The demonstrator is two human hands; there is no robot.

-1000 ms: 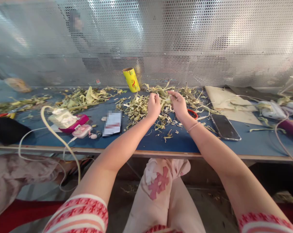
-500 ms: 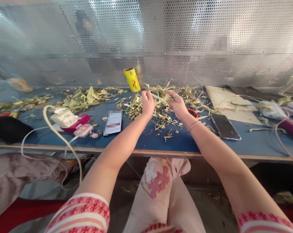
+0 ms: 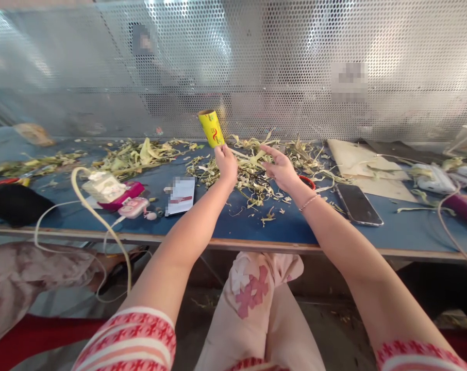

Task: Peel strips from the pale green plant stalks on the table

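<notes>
Head cam: left hand [image 3: 226, 165]'s curled into a pinch, can't tell if anything's in it. Right hand [image 3: 280, 169]'s half open, fingers spread, at the loose heap of pale-green dried leaf strips [image 3: 256, 181] toward the blue flat table [image 3: 276, 232]'s far edge, by a yellow hollow tube [image 3: 211, 130].

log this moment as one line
left hand: curled, grip unclear | right hand: open, at plant scraps | yellow tube: beyond left hand
</notes>
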